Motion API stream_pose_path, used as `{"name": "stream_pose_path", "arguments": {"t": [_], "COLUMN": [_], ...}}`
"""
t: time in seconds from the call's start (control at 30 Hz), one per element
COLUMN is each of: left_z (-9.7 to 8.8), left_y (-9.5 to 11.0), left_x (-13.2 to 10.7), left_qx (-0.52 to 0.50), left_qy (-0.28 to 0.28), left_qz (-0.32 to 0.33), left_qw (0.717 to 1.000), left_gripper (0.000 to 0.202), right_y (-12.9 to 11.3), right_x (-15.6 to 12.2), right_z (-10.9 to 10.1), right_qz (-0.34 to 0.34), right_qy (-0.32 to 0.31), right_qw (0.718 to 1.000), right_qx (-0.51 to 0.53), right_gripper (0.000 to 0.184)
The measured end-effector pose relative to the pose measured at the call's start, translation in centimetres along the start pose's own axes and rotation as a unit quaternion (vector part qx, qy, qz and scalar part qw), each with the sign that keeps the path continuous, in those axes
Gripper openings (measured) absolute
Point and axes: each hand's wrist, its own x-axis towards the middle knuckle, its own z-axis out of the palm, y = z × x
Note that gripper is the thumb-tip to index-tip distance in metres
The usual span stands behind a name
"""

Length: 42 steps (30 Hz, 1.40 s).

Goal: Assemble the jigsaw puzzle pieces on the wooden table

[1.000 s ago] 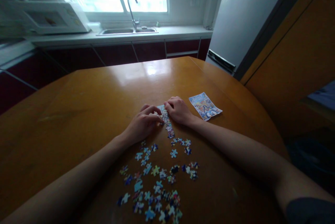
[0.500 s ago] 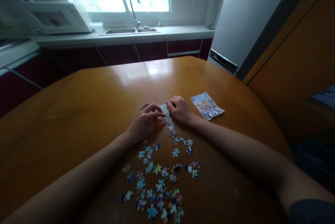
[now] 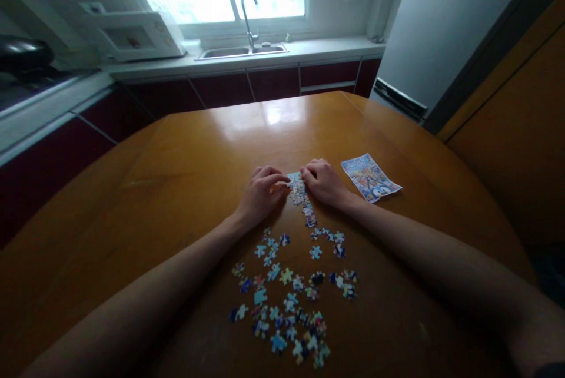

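Observation:
A partly joined jigsaw puzzle lies flat on the table, wider at its far end, with a narrow strip running toward me. At its upper left edge, my left hand has its fingers bent and pressed close together. My right hand is curled at the upper right edge, thumb and forefinger against the puzzle. Whether either hand pinches a single loose piece is hidden. Nearer to me, between my forearms, are scattered many loose puzzle pieces, some overlapping. A printed picture sheet rests to the right of my right hand.
The wooden table has a curved edge. Beyond it runs a counter with a sink, a tap and a white microwave. A fridge stands at the far right. A dark pan sits at the far left.
The view has swung left, so everything sits further right in the picture. My left fingers, earlier stretched over the puzzle, have drawn back to its left edge. My right hand stays by the right edge.

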Motion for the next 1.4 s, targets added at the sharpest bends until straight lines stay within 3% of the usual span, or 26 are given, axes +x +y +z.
{"name": "stream_pose_path", "arguments": {"t": [0.83, 0.9, 1.1, 1.4], "left_z": [-0.5, -1.3, -2.6, -2.0], "left_y": [1.0, 2.2, 6.3, 7.0], "left_x": [0.1, 0.1, -0.7, -1.4], "left_qx": [-0.029, -0.053, -0.083, -0.026], "left_qy": [-0.001, -0.036, -0.211, -0.257], "left_qz": [0.023, 0.046, 0.138, 0.183], "left_qw": [0.999, 0.997, 0.964, 0.949], "left_gripper": [0.010, 0.010, 0.013, 0.017], "right_y": [0.3, 0.4, 0.4, 0.1], "right_x": [-0.2, -0.2, -0.1, -0.2], "right_z": [0.0, 0.0, 0.1, 0.0], "right_qz": [-0.008, -0.006, -0.006, -0.005], "right_qy": [0.000, 0.000, 0.002, 0.006], "right_qw": [1.000, 1.000, 1.000, 1.000], "right_qx": [-0.016, -0.015, -0.016, -0.012], "right_gripper": [0.038, 0.038, 0.038, 0.038]}}
